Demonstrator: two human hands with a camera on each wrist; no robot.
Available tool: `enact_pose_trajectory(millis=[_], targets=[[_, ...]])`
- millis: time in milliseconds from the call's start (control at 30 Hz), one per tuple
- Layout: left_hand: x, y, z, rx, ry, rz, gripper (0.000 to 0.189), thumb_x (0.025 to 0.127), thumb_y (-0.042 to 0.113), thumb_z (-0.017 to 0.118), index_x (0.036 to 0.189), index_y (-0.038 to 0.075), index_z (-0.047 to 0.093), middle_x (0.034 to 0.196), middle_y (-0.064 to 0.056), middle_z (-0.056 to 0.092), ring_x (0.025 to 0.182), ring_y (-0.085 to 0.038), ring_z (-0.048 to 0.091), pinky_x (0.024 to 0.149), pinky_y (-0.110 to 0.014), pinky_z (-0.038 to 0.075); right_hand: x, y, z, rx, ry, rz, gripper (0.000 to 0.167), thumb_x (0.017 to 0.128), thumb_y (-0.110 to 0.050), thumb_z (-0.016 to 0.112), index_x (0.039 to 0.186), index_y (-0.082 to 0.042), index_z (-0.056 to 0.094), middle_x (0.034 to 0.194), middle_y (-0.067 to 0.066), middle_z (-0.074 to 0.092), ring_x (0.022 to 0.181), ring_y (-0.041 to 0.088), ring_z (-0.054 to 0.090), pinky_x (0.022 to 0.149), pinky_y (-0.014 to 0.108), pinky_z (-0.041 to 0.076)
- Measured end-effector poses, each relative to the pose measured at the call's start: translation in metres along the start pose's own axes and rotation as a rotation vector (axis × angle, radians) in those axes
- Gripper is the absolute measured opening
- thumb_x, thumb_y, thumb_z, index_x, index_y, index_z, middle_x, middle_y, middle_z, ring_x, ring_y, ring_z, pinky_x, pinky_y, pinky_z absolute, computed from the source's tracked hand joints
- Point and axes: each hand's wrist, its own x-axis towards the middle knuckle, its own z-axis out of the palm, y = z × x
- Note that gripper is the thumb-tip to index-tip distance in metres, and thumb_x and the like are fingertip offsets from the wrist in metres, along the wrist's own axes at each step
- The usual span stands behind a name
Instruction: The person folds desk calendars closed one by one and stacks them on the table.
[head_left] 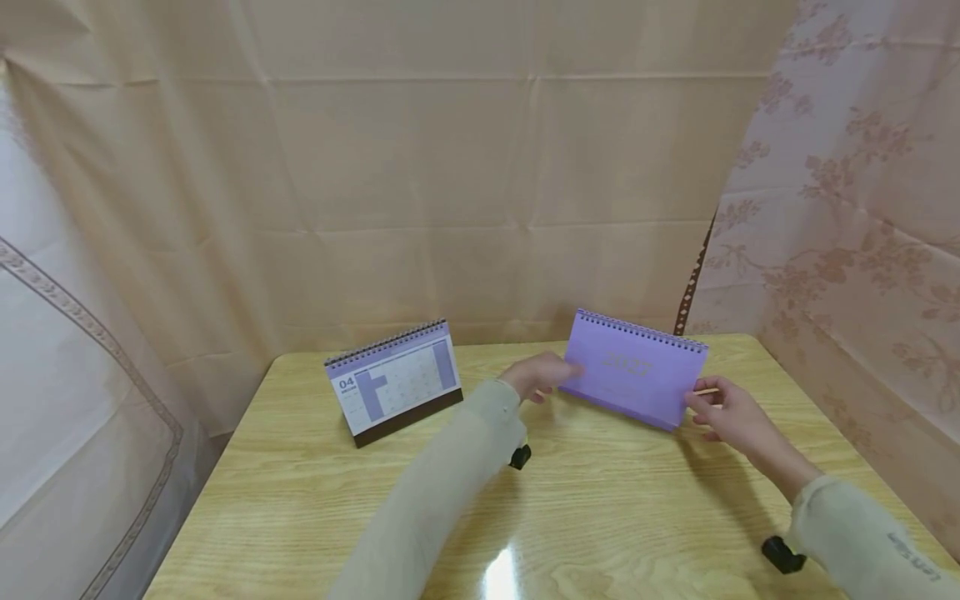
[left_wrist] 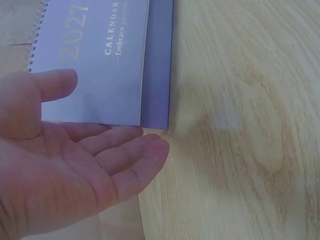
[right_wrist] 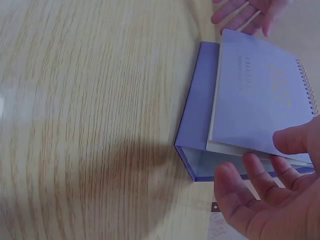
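Note:
A purple desk calendar with "2027" on its cover stands tilted on the table, its spiral binding along the top. At its left side is my left hand; in the left wrist view the thumb lies over the cover and the fingers extend loosely by the side edge. My right hand is at the opposite side. In the right wrist view, its thumb is at the cover and its loosely bent fingertips are by the side edge, not closed round it. Whether either hand touches the calendar is hard to tell.
Left of the purple calendar, a second desk calendar stands open at a page marked 04, with a dark base. Both are on a wood-grain table. Behind hangs a beige curtain; a flowered cloth hangs on the right.

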Motion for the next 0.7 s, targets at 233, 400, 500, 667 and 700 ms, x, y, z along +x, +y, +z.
enact_pose_trajectory(millis=[233, 400, 500, 667, 700], targets=[[-0.0010, -0.0003, 0.0039, 0.019, 0.001, 0.014, 0.061, 0.102, 0.039, 0.057, 0.151, 0.004, 0.044, 0.145, -0.010, 0.053, 0.132, -0.036, 0.048, 0.101, -0.053, 0.047, -0.0007, -0.0001, -0.0007, -0.278, 0.037, -0.091, 0.037, 0.105, -0.025, 0.057, 0.120, 0.008, 0.050, 0.109, 0.030, 0.064, 0.083, 0.029, 0.064, 0.062, 0.037, 0.053], [0.0008, -0.0031, 0.0060, 0.014, 0.018, 0.025, 0.059, 0.102, 0.038, 0.058, 0.148, 0.003, 0.047, 0.139, -0.008, 0.056, 0.125, -0.031, 0.051, 0.101, -0.053, 0.047, 0.0000, 0.0009, -0.0014, -0.453, 0.063, -0.153, 0.034, 0.102, -0.026, 0.061, 0.113, 0.006, 0.057, 0.104, 0.026, 0.068, 0.079, 0.026, 0.061, 0.061, 0.037, 0.047], [0.0008, -0.0039, 0.0072, 0.008, 0.027, 0.026, 0.058, 0.103, 0.035, 0.058, 0.149, 0.002, 0.046, 0.147, -0.011, 0.052, 0.129, -0.032, 0.050, 0.101, -0.052, 0.047, 0.0007, 0.0002, -0.0014, -0.481, 0.052, -0.147, 0.033, 0.101, -0.024, 0.061, 0.112, 0.007, 0.057, 0.102, 0.026, 0.068, 0.078, 0.028, 0.063, 0.061, 0.039, 0.049], [0.0033, -0.0055, 0.0081, -0.002, 0.025, 0.018, 0.056, 0.104, 0.033, 0.057, 0.150, 0.003, 0.046, 0.150, -0.012, 0.050, 0.133, -0.032, 0.049, 0.101, -0.052, 0.047, 0.0013, -0.0022, -0.0031, -0.503, 0.028, -0.127, 0.034, 0.101, -0.023, 0.062, 0.113, 0.008, 0.059, 0.099, 0.024, 0.069, 0.084, 0.035, 0.067, 0.065, 0.046, 0.053], [0.0038, -0.0059, 0.0081, -0.002, 0.024, 0.017, 0.056, 0.104, 0.033, 0.057, 0.150, 0.003, 0.046, 0.150, -0.011, 0.051, 0.133, -0.032, 0.049, 0.100, -0.052, 0.048, 0.0013, -0.0021, -0.0033, -0.508, 0.024, -0.128, 0.034, 0.101, -0.024, 0.062, 0.112, 0.008, 0.059, 0.098, 0.024, 0.069, 0.084, 0.035, 0.067, 0.066, 0.047, 0.053]])
